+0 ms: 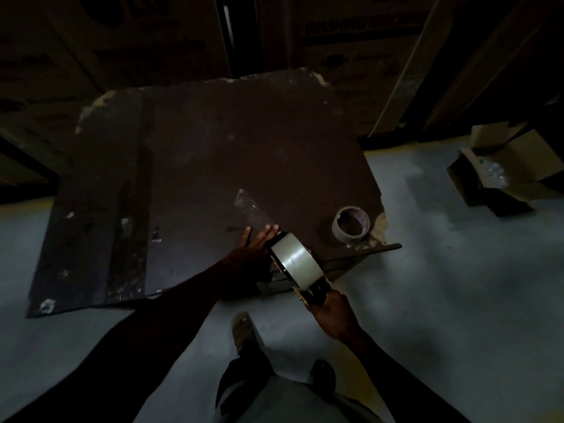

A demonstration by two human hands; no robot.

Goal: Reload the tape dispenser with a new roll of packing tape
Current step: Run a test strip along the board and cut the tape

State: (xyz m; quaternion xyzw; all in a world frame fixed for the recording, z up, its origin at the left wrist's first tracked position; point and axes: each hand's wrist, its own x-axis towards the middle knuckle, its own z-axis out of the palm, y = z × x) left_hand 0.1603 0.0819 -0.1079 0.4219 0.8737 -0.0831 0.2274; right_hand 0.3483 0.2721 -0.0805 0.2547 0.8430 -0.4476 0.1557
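A full roll of pale packing tape [295, 260] sits in the tape dispenser [308, 288] at the near right edge of the dark table [213, 154]. My right hand [334, 315] grips the dispenser's handle from below. My left hand [255, 239] lies with straight fingers on the tabletop, touching the dispenser's front end. A strip of clear tape [251, 209] stretches along the table from the fingers towards the far side. An almost bare cardboard tape core [351, 223] stands on the table's right corner.
The table's edges are chipped and old tape scraps stick to its left side [125, 270]. An open cardboard box [500, 172] sits on the grey floor at the right. Large cartons [351, 35] stand behind the table. My feet [244, 331] are below the table's near edge.
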